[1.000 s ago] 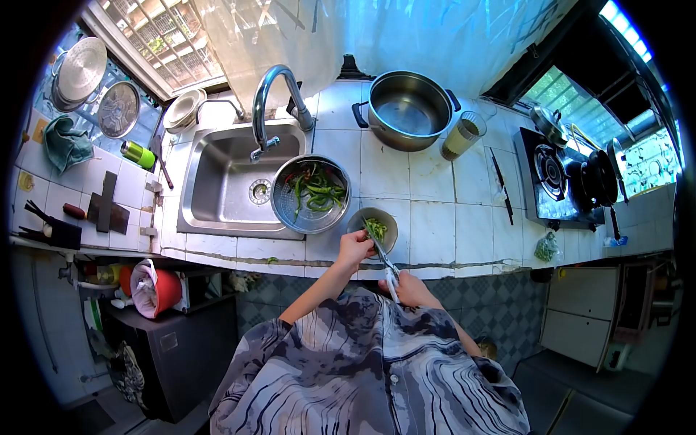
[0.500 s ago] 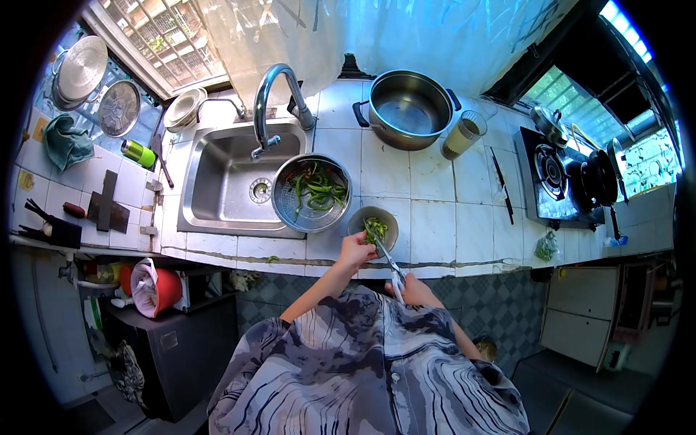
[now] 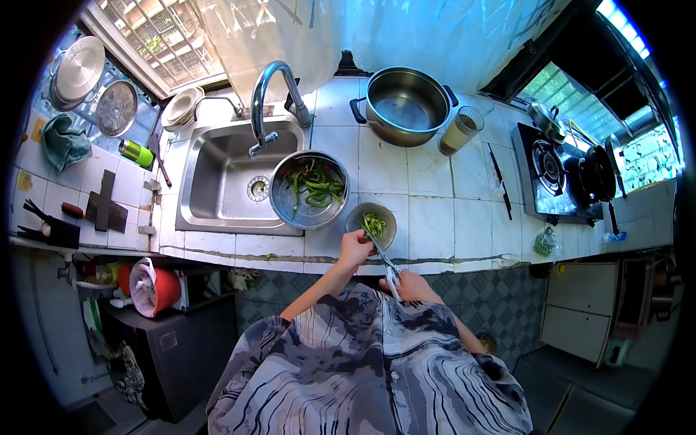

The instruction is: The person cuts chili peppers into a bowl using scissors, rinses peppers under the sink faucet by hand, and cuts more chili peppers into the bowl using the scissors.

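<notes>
My right hand (image 3: 415, 286) grips the scissors (image 3: 393, 276) by their handles near the counter's front edge. The blades point up and left, towards my left hand (image 3: 354, 249), with their tips at the near side of a small bowl (image 3: 390, 229). My left hand is closed at the bowl's near left rim; what lies between its fingers is too small to make out. Cut green pepper pieces (image 3: 374, 224) lie in the bowl. Just left of it, a metal colander (image 3: 281, 208) holds long green peppers (image 3: 319, 190) and overlaps the sink's right edge.
Left of the colander is a steel sink (image 3: 217, 170) under a tall faucet (image 3: 255, 105). A large pot (image 3: 406, 109) and a glass (image 3: 458, 132) stand behind the bowl. Black chopsticks (image 3: 499, 177) and a gas stove (image 3: 547, 174) are to the right.
The scissors' tips have shifted slightly left, towards my left hand. My right hand has moved a little left with them. The pepper pieces now lie lower in the bowl, apart from my fingers.
</notes>
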The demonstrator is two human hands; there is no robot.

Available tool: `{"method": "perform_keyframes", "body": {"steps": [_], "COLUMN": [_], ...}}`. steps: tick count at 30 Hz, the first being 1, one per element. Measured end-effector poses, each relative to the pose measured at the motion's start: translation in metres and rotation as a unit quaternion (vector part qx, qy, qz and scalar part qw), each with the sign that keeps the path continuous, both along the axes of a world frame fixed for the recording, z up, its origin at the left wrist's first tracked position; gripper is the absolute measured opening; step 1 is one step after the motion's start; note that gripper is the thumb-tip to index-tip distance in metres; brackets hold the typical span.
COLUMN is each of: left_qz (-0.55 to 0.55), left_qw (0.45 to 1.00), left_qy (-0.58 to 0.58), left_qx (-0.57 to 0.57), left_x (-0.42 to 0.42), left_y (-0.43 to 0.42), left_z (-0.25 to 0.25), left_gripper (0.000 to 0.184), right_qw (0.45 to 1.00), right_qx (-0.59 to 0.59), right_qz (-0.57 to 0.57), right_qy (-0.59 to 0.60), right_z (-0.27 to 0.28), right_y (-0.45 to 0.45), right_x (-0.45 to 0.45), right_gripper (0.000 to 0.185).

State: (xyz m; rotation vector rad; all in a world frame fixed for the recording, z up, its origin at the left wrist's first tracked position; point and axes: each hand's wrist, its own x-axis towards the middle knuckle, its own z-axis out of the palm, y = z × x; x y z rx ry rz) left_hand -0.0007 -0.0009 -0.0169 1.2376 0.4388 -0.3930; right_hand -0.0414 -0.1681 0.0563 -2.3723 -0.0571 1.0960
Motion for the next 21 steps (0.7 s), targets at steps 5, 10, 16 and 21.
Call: {"method": "perform_keyframes", "body": {"steps": [5, 10, 16, 21], "left_qz": [-0.005, -0.014, 0.049, 0.036], "left_qw": [1.0, 1.0, 0.999, 0.999], "left_qy": [0.002, 0.027, 0.013, -0.003], "left_qx": [0.003, 0.004, -0.01, 0.007], "left_x": [0.0, 0.0, 0.003, 0.003], "left_y": [0.001, 0.002, 0.003, 0.001], "left_z": [0.005, 0.002, -0.004, -0.006], "left_gripper": [0.03, 0.033, 0.025, 0.022], "right_qw": [1.0, 0.999, 0.999, 0.999], "right_qx": [0.001, 0.03, -0.008, -0.004], "right_qz": [-0.009, -0.019, -0.042, -0.029], "right_qy": [0.006, 0.012, 0.009, 0.021], "right_z": [0.002, -0.007, -0.007, 0.007], "right_y": [0.002, -0.003, -0.006, -0.001], "right_x": [0.001, -0.001, -0.012, -0.006], "right_gripper": [0.062, 0.055, 0.061, 0.066]}}
